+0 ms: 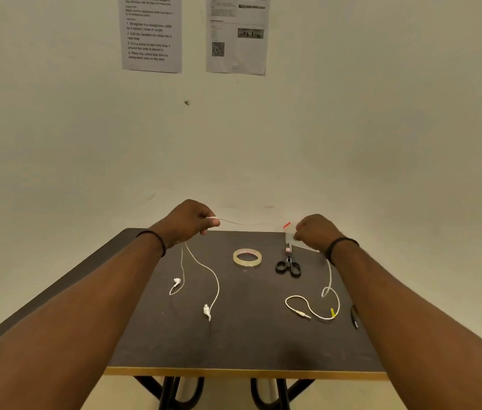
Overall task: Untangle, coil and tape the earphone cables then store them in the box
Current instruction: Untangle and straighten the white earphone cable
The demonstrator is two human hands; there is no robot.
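A white earphone cable [242,222] is stretched taut between my two raised hands above the far edge of the dark table [233,344]. My left hand [188,220] pinches it near the split; two earbuds [176,282] [206,310] hang down onto the table. My right hand [313,232] grips the other part, with a red tag [287,224] beside it. The plug end [303,314] loops on the table at the right, carrying a yellow tag [333,312]. No box is visible.
A roll of clear tape [247,257] lies at the table's middle back. Black-handled scissors [288,265] lie just right of it. A black plug [354,317] sits by my right forearm. Paper sheets [152,34] hang on the wall behind.
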